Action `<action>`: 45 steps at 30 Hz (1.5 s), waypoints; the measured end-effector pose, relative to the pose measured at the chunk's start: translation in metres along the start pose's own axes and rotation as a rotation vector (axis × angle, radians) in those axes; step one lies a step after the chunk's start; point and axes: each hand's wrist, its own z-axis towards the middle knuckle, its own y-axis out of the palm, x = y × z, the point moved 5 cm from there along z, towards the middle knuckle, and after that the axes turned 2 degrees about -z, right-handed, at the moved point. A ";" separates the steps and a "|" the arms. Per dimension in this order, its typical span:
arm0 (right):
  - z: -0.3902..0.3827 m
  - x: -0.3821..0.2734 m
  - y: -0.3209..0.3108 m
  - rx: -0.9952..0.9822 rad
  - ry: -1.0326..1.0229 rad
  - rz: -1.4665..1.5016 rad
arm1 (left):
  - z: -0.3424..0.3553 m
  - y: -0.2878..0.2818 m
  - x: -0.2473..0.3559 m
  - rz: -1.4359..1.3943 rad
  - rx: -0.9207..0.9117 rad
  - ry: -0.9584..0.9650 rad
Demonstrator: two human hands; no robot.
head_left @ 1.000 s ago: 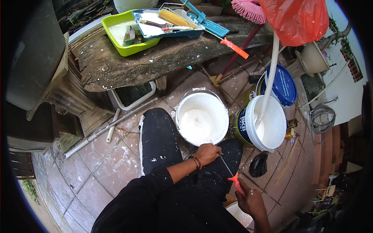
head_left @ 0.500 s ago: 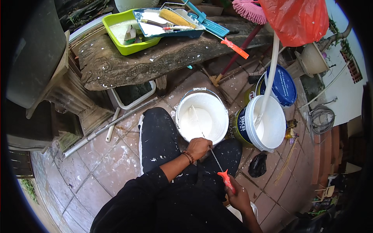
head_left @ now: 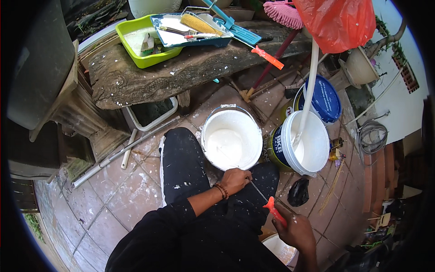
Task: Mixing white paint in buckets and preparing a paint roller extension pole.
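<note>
My right hand [head_left: 294,227] is wrapped round the red-orange grip [head_left: 275,211] of a thin metal rod [head_left: 259,190]; this grip looks like the one on the roller lying on the bench. Closer to the bucket, my left hand [head_left: 236,180], with a bead bracelet at its wrist, is closed round the rod's other stretch. The far end of the rod is hidden in or behind that hand. Just beyond my left hand, between my knees, stands a white bucket [head_left: 210,156] holding white paint [head_left: 226,144].
A larger paint pail [head_left: 278,147] with a white pole [head_left: 310,86] stands right, before a blue-lidded pail [head_left: 327,102]. Across the back, a wooden bench [head_left: 136,86] bears a green tray [head_left: 152,61], a blue tray [head_left: 217,43] and a paint roller [head_left: 200,25]. A white tub [head_left: 281,248] is beside me.
The rod has come back out of the bucket, drawn through my left hand toward me. My right hand has moved right and slightly down with the grip. The whole view has shifted a little.
</note>
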 end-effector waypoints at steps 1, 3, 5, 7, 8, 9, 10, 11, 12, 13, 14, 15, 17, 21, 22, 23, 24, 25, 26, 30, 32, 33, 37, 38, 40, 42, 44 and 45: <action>0.001 -0.003 -0.010 0.012 -0.018 0.075 | -0.004 -0.005 0.000 -0.034 0.024 -0.020; 0.006 -0.012 -0.027 0.092 -0.104 0.162 | -0.011 -0.014 -0.001 -0.063 0.051 -0.046; 0.012 -0.017 -0.036 0.206 -0.156 0.348 | -0.016 -0.021 -0.008 -0.100 0.060 -0.156; 0.029 -0.023 -0.040 0.277 -0.337 0.420 | -0.014 -0.029 -0.014 -0.069 0.112 -0.180; 0.035 -0.028 -0.042 0.338 -0.503 0.484 | -0.013 -0.032 -0.018 -0.064 0.136 -0.205; 0.042 -0.029 -0.033 0.300 -0.525 0.860 | -0.010 -0.035 -0.021 -0.048 0.146 -0.213; 0.052 -0.032 -0.025 0.297 -0.530 0.861 | -0.005 -0.041 -0.026 -0.079 0.204 -0.219; 0.057 -0.038 -0.021 0.336 -0.656 0.988 | -0.001 -0.045 -0.032 -0.123 0.234 -0.249; 0.057 -0.041 -0.020 0.401 -0.820 1.143 | 0.003 -0.049 -0.034 -0.106 0.262 -0.230; 0.062 -0.047 -0.014 0.489 -0.869 1.128 | 0.008 -0.053 -0.035 -0.122 0.300 -0.202; 0.070 -0.050 -0.010 0.488 -0.856 1.113 | 0.013 -0.054 -0.038 -0.158 0.304 -0.201; 0.073 -0.055 -0.008 0.489 -0.914 1.070 | 0.018 -0.057 -0.039 -0.162 0.317 -0.172; 0.081 -0.062 -0.008 0.487 -1.020 1.028 | 0.026 -0.061 -0.044 -0.102 0.331 -0.192; 0.099 -0.079 -0.006 0.402 -1.093 0.885 | 0.034 -0.062 -0.052 -0.105 0.321 -0.231; 0.100 -0.085 -0.003 0.407 -1.079 0.856 | 0.035 -0.063 -0.051 -0.098 0.335 -0.192; 0.101 -0.083 -0.005 0.513 -1.056 0.977 | 0.035 -0.063 -0.052 -0.125 0.359 -0.199; 0.102 -0.081 -0.006 0.604 -1.023 1.095 | 0.034 -0.063 -0.054 -0.170 0.364 -0.224; 0.102 -0.081 -0.005 0.673 -1.043 1.087 | 0.032 -0.064 -0.053 -0.149 0.382 -0.211; 0.100 -0.083 -0.003 0.676 -1.051 1.084 | 0.031 -0.063 -0.052 -0.138 0.363 -0.208; 0.091 -0.089 0.008 0.662 -0.988 1.076 | 0.017 -0.058 -0.050 -0.107 0.271 -0.263; 0.087 -0.087 0.010 0.654 -0.922 1.158 | 0.009 -0.058 -0.044 -0.116 0.287 -0.235; 0.086 -0.088 0.010 0.658 -0.913 1.156 | 0.006 -0.056 -0.042 -0.108 0.264 -0.241; 0.077 -0.081 -0.001 0.748 -0.965 1.288 | -0.013 -0.046 -0.028 -0.075 0.228 -0.255; 0.073 -0.079 -0.006 0.792 -0.992 1.275 | -0.017 -0.043 -0.025 -0.081 0.195 -0.287; 0.067 -0.079 -0.012 0.773 -1.012 1.244 | -0.026 -0.041 -0.019 -0.074 0.210 -0.290; 0.061 -0.081 -0.016 0.752 -1.032 1.211 | -0.031 -0.039 -0.016 -0.086 0.213 -0.308; 0.061 -0.086 -0.013 0.639 -0.967 1.102 | -0.033 -0.042 -0.017 -0.076 0.241 -0.302; 0.062 -0.087 -0.012 0.594 -0.975 1.093 | -0.033 -0.042 -0.019 -0.078 0.240 -0.300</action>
